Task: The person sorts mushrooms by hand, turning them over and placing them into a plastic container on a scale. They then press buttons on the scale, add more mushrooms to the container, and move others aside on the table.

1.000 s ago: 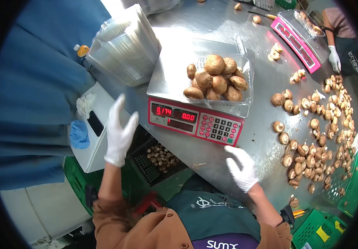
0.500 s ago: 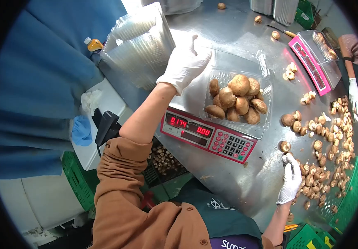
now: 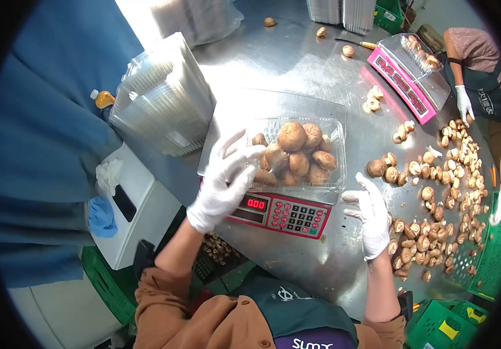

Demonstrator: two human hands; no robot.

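Mushroom tray (image 3: 297, 154), left hand (image 3: 222, 180) touching

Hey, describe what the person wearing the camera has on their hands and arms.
Both the left hand and the right hand wear thin white gloves, snug and wrinkled at the wrists. Rust-brown sleeves are pushed up toward the elbows. A dark green apron with white lettering covers the chest.

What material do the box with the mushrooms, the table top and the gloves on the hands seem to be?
The mushroom box looks like thin clear plastic: the mushrooms show through its wall. The table top seems to be brushed steel, grey with soft reflections. The left hand and the right hand wear white gloves, probably knit fabric, matte with no shine.
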